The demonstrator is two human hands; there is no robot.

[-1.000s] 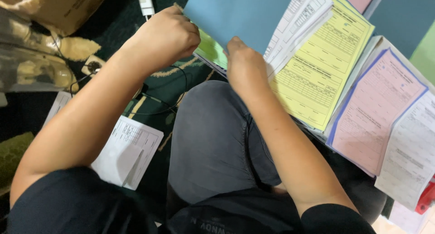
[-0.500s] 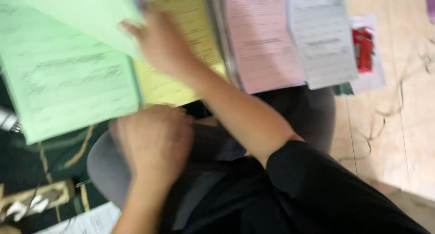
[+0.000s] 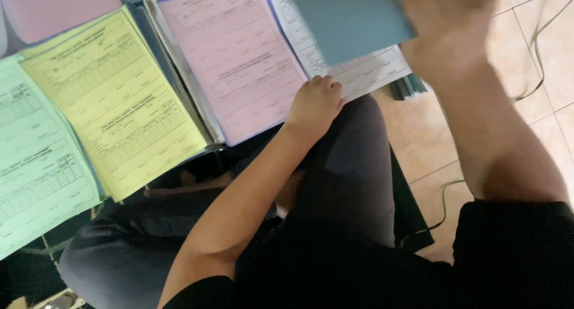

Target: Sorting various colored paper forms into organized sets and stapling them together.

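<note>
Matt paper forms fan across the upper left of the frame: pink sheet (image 3: 236, 58), yellow sheet (image 3: 113, 99), green sheet (image 3: 36, 165). Blue-grey card (image 3: 350, 19), upper centre, looks smooth and matt. Glossy beige floor tiles (image 3: 418, 135) lie at right; dark grey cloth trousers (image 3: 350, 177) at centre.

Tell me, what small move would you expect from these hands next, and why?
Probably lowering the grey-blue sheet onto the papers. The right hand holds it raised and blurred above the white form, while the left hand presses the lower edge of the pink form, seemingly steadying the stack. The yellow form lies untouched alongside.
</note>
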